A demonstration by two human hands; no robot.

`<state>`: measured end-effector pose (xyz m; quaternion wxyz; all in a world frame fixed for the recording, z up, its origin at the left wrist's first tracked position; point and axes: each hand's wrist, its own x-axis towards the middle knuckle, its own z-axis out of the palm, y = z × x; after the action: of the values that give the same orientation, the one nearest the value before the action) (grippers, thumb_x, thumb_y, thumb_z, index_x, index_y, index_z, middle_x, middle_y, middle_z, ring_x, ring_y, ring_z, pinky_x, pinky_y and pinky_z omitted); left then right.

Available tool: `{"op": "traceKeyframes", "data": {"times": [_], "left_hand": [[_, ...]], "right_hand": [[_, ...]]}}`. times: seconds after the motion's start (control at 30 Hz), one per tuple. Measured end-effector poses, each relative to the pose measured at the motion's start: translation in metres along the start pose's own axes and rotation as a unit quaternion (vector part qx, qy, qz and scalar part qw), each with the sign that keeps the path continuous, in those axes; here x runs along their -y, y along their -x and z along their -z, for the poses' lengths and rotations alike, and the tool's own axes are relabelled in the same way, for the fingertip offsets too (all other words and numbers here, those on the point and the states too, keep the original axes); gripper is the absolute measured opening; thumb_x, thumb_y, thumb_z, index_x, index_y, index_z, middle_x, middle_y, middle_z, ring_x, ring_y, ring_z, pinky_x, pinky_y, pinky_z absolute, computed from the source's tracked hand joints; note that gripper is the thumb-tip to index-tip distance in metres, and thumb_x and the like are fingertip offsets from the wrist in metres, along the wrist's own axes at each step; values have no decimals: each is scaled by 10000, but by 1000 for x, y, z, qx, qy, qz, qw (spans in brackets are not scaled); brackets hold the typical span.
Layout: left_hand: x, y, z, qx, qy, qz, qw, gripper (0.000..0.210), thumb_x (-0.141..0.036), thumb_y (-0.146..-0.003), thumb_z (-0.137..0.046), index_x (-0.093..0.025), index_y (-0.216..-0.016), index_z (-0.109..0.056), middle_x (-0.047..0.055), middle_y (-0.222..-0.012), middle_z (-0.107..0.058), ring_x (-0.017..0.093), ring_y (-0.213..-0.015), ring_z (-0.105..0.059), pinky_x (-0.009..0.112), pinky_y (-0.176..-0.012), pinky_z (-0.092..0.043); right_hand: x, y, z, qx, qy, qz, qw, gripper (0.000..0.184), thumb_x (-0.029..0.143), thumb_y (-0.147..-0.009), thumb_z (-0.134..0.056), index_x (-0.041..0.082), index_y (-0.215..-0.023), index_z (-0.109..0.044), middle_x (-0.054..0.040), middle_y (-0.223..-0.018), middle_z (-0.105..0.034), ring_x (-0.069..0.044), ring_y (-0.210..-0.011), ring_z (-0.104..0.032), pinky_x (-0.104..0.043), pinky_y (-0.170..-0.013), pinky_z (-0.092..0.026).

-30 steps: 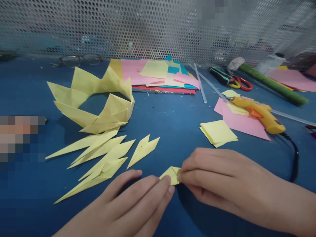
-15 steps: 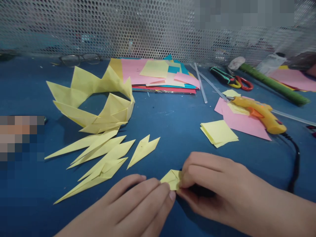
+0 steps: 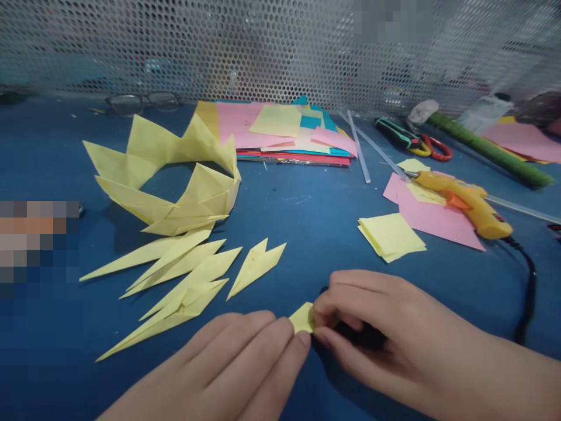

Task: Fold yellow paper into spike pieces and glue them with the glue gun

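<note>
The folded piece (image 3: pixel 301 319), small and yellow, is at the lower centre of the frame, just above the table (image 3: pixel 289 222) or on it — which of the two, I cannot tell. The left hand (image 3: pixel 228 365), at the bottom, grasps its left end, fingers lying close together. The right hand (image 3: pixel 394 330), at the lower right, pinches its right end between thumb and curled forefinger; the fingertips hide part of the paper.

Just above and left of the piece lies a forked spike (image 3: pixel 256 268) of yellow paper, apart from the rest. Further left, more spikes (image 3: pixel 193 278) lie in a slanting row, some overlapping, long tips towards the lower left. Above them, left of centre, stands the ring (image 3: pixel 153 151), jagged and yellow; the topmost spike meets its lower edge, though whether they are joined is unclear.

Above the right hand lie yellow squares (image 3: pixel 392 235), loosely piled. Beyond them, right of centre, the glue gun (image 3: pixel 464 202) rests across pink paper (image 3: pixel 433 216) and yellow scraps, its black cord (image 3: pixel 531 280) running down behind the right wrist.

At the upper centre is a stack (image 3: pixel 245 126) of coloured sheets — pink on top — with clear sticks (image 3: pixel 359 149) beside it. Glasses (image 3: pixel 144 104) lie upper left, a green roll (image 3: pixel 491 149) upper right, and metal mesh (image 3: pixel 263 47) spans the top.
</note>
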<state>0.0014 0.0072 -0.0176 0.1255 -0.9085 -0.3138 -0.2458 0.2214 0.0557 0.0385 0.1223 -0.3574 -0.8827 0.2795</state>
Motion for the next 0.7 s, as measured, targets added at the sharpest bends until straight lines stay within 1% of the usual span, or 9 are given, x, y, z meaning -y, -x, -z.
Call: {"op": "traceKeyframes", "data": {"times": [0.07, 0.17, 0.23, 0.27, 0.3, 0.33, 0.47, 0.6, 0.7], "left_hand": [[-1, 2, 0, 0, -18, 8, 1000, 388, -376, -928, -282, -182, -1144, -539, 1, -1062, -604, 193, -1032, -484, 333, -964, -305], [1, 0, 1, 19, -24, 4, 1000, 347, -328, -891, -339, -167, -1132, -530, 20, -1083, -585, 205, -1021, -479, 341, -953, -310], [4, -6, 3, 26, -17, 0, 1000, 295, -274, -878, -360, -156, -1083, -537, 18, -1050, -591, 191, -990, -479, 320, -926, -312], [6, -9, 4, 14, -10, 2, 1000, 267, -251, -884, -352, -157, -1045, -542, 9, -1005, -599, 181, -961, -481, 308, -906, -313], [7, -13, 4, 25, 12, 5, 1000, 243, -239, -888, -345, -164, -1002, -546, -4, -961, -602, 168, -929, -485, 294, -884, -318], [8, -16, 5, 16, 16, 2, 1000, 241, -234, -902, -317, -171, -968, -540, -13, -912, -600, 158, -893, -489, 290, -857, -316], [8, -21, 4, 5, 21, 15, 1000, 200, -193, -921, -325, -175, -938, -524, -15, -874, -599, 151, -841, -510, 307, -819, -327], [7, -19, 3, -2, 40, 24, 999, 233, -158, -945, -321, -205, -839, -523, -32, -775, -573, 138, -736, -515, 305, -746, -372], [4, -18, 4, 33, 50, 65, 996, 255, -183, -950, -336, -213, -798, -539, -24, -721, -556, 145, -694, -518, 293, -693, -404]], "right_hand": [[2, 0, -1, -8, -3, -7, 1000, 98, 101, -826, -556, 181, -769, -568, 46, -698, -521, -64, -638, -484, -153, -569, -383], [3, 0, -3, -19, 1, -13, 1000, 90, 99, -808, -558, 177, -768, -579, 40, -699, -527, -69, -642, -492, -162, -593, -395], [3, 0, -4, -23, 5, -13, 1000, 90, 98, -802, -561, 175, -760, -579, 41, -692, -523, -69, -634, -488, -166, -588, -393], [2, 0, -4, -23, 7, -10, 1000, 93, 95, -802, -560, 175, -756, -577, 42, -686, -518, -68, -628, -483, -165, -581, -389], [1, -1, -4, -21, 10, -4, 1000, 95, 93, -802, -558, 174, -755, -576, 44, -681, -513, -67, -622, -478, -164, -572, -384], [1, -1, -4, -19, 14, 4, 1000, 95, 94, -802, -559, 174, -752, -576, 46, -674, -508, -66, -615, -471, -163, -560, -378], [3, -2, -3, -3, 26, 44, 999, 89, 98, -776, -590, 173, -731, -581, 49, -645, -511, -67, -578, -456, -175, -519, -360], [8, 0, -6, -1, 28, 57, 998, 107, 74, -753, -598, 177, -726, -611, 41, -652, -563, -79, -599, -497, -197, -562, -382], [10, 2, -10, -2, 18, 51, 999, 127, 65, -745, -589, 182, -697, -602, 39, -643, -562, -87, -602, -506, -209, -575, -388]]}}
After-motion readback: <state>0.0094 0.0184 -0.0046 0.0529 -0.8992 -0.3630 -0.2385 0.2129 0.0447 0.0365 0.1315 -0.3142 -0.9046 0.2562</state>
